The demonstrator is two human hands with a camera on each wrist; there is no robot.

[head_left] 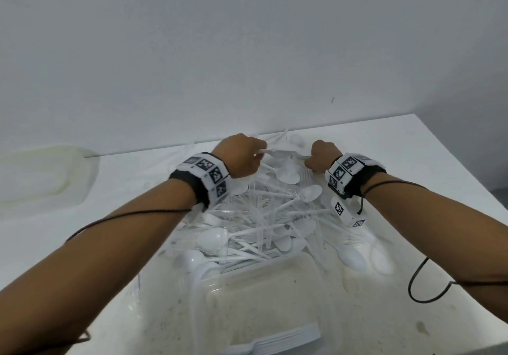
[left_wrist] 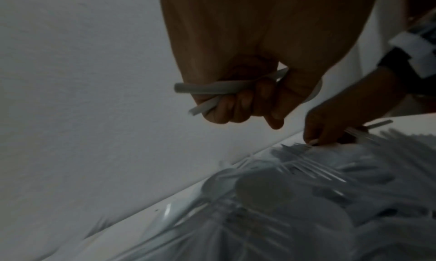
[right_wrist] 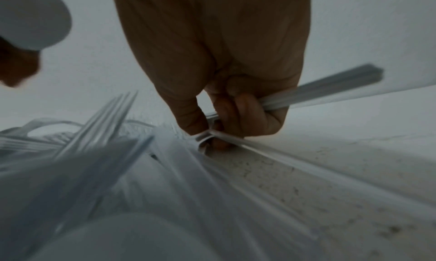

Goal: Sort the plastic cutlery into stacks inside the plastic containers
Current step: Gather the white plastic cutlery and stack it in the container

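Observation:
A big loose pile of white plastic cutlery (head_left: 264, 212) lies on the white table (head_left: 428, 179), mostly spoons and forks. My left hand (head_left: 242, 157) hovers over the pile's far edge and grips the handles of white spoons (left_wrist: 212, 89) in its curled fingers. My right hand (head_left: 321, 157) grips a bundle of white handles (right_wrist: 330, 89), while its thumb and forefinger pinch another piece (right_wrist: 207, 134) at the pile's far right edge. A clear plastic container (head_left: 275, 294) stands in front of the pile, with a stack of white cutlery (head_left: 277, 343) inside at its near end.
A cloudy plastic lid or tray (head_left: 41, 176) lies at the far left of the table. The wall (head_left: 247, 52) rises straight behind the pile. A black cable (head_left: 420, 283) loops over the table on the right. The table's right edge runs diagonally.

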